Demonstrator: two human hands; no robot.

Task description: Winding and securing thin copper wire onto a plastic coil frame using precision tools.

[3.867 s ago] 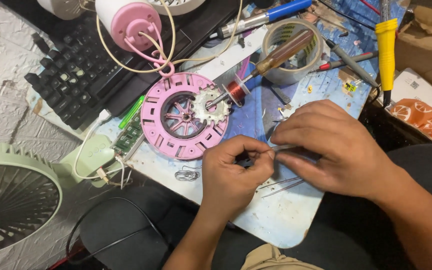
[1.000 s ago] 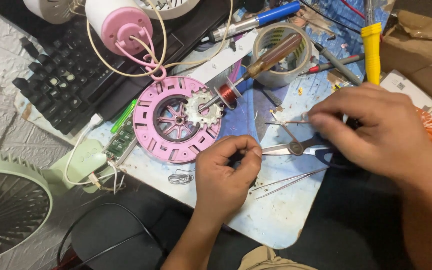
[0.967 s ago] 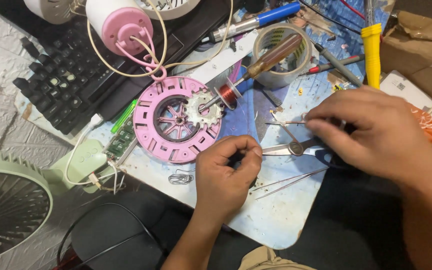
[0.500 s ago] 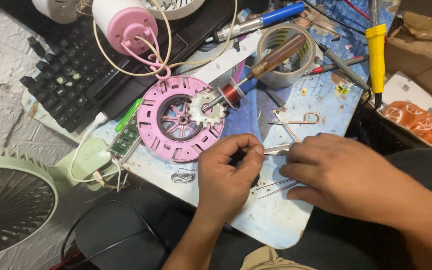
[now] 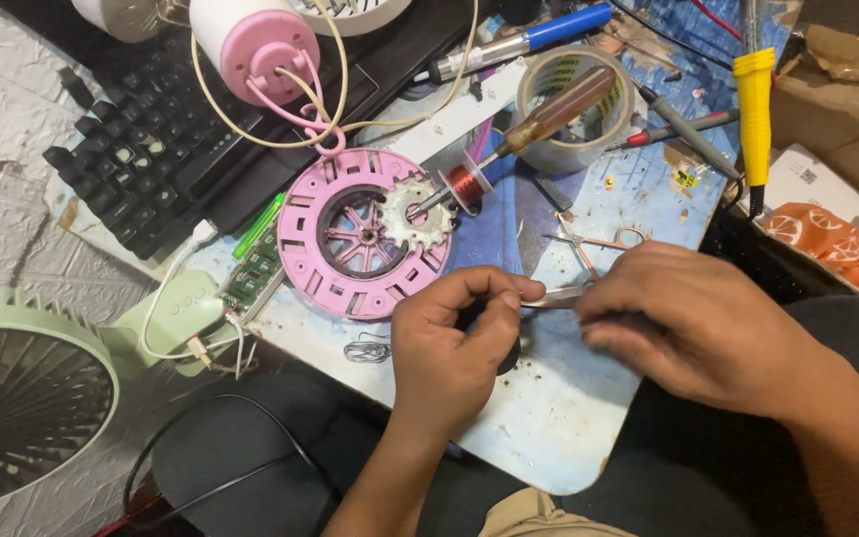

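Head view, looking down on a cluttered work board (image 5: 549, 438). We see the left hand (image 5: 454, 343) curled nearly closed, thumb and forefinger pinching a small dark part (image 5: 477, 316) at the centre of the board; most of that part is hidden by the fingers, and we cannot tell what it is. The right hand (image 5: 693, 323) lies palm down just beside it, fingers bent around metal tweezers (image 5: 559, 295), whose tips reach to the left thumb. How tightly the right hand grips is hidden under the knuckles.

Behind the hands lies a pink round fan housing (image 5: 355, 234) with a toothed white stator (image 5: 418, 214) set in it, and a spool of copper wire (image 5: 464, 182) touching its rim. A brown-handled screwdriver (image 5: 549, 114) rests across a roll of clear tape (image 5: 574, 109). Small scissors (image 5: 603, 241) lie just beyond the right hand. A green circuit board (image 5: 256, 273) sits left of the housing, near a pale green fan grille (image 5: 22, 398) and a black keyboard (image 5: 146, 164).

Packages: at the right edge we note a flat white box (image 5: 812, 184) bearing a small square printed code, an orange wrapper with white round patterns (image 5: 827, 234) just below it, and a brown cardboard carton (image 5: 852, 94) above. A yellow-handled tool (image 5: 753, 99) stands between them and the board.
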